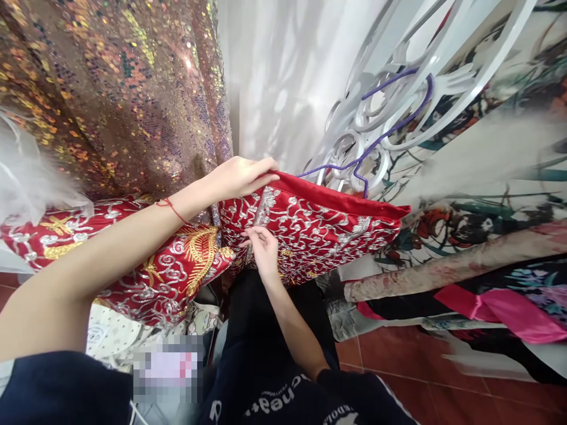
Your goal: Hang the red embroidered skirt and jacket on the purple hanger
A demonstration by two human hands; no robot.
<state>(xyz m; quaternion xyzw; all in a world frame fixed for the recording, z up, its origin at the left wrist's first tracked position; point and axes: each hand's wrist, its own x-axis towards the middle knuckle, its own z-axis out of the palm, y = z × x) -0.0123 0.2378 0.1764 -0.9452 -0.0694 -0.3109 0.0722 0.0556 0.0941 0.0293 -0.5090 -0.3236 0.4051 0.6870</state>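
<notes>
A red skirt [310, 227] with silver and gold embroidery spreads in front of me, its plain red waistband [336, 198] slanting down to the right. My left hand [248, 176] is closed on the waistband's left end, fingertips over the top edge. Lower down, my right hand [262, 245] is held in a pinch against the skirt's left side edge; whatever lies between its fingertips is too small to make out. A purple hanger [349, 165] rises from behind the waistband. Under my left forearm lies another red embroidered piece [177, 265], and I cannot tell whether it joins the skirt.
Sequined fabric [133, 88] hangs at the back left, beside a white curtain [274, 77]. White scrolled metalwork [398, 106] stands at the right, near floral garments [429, 230] and a pink satin bow [500, 313]. White tulle [31, 171] is at far left. Red tiles [407, 366] cover the floor.
</notes>
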